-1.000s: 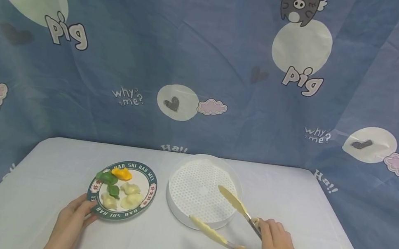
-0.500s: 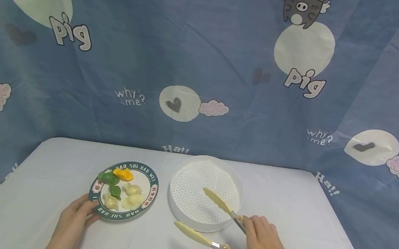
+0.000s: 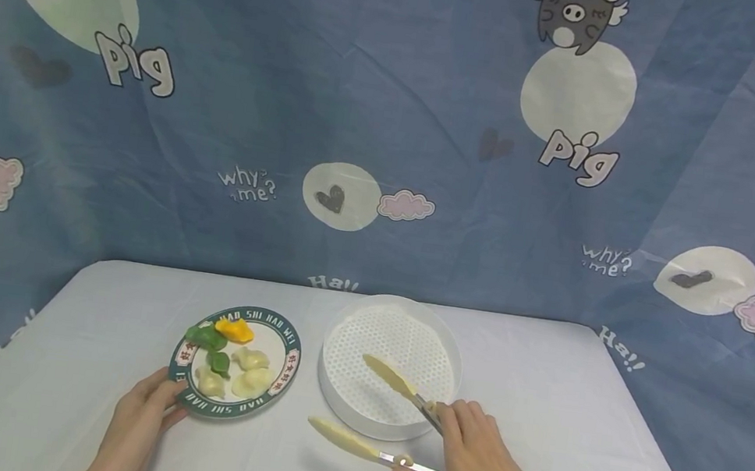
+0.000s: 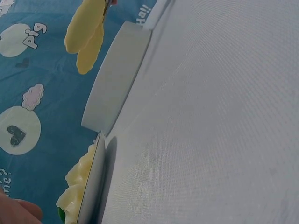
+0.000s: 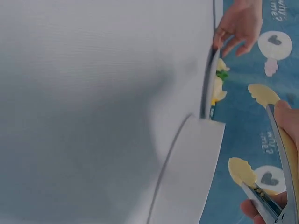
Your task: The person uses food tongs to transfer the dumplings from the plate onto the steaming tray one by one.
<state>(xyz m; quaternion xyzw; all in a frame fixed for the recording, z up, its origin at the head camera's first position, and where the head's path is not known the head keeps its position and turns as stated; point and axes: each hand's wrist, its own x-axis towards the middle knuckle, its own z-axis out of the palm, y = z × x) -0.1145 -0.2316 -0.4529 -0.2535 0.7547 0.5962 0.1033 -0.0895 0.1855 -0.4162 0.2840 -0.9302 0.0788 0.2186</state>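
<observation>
Holding yellow-tipped metal tongs (image 3: pixel 386 456), spread apart, green-rimmed plate (image 3: pixel 236 409).

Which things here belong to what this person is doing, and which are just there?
Seem to belong to the job:
tongs, in the right grip
plate, edge in the left grip
dumpling-like pieces, green pieces and yellow piece, on the plate
white perforated tray, probably

Just there:
white tablecloth, underneath
blue patterned backdrop, behind
</observation>
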